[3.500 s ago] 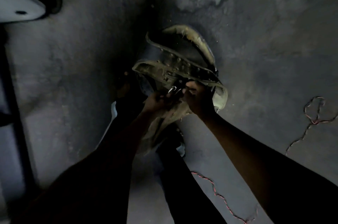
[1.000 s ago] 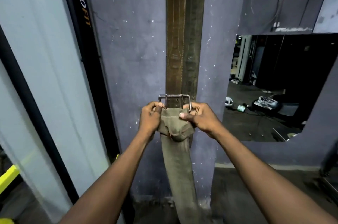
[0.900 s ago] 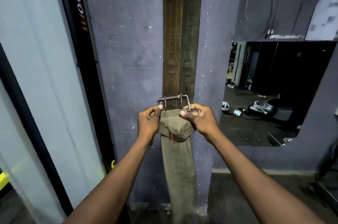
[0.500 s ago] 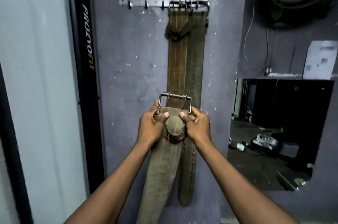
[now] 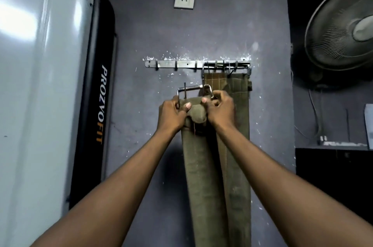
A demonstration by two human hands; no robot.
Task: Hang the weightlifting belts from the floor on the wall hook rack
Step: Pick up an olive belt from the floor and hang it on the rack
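Belt (image 5: 199,176) hangs between both hands, its long axis vertical against the wall, buckle (image 5: 193,92) up and tilted slightly, strap running down out of view. The left hand (image 5: 171,114) grips the buckle's left end and the folded top; the right hand (image 5: 221,109) clenches the right end. The buckle sits just below the rack (image 5: 175,64), not on it. Two belts (image 5: 236,89) already hang from the rack's right hooks, touching the held one behind the right hand. The rack's left hooks are free, with bare wall beneath. A white machine (image 5: 40,85) stands left, a fan (image 5: 343,24) right.
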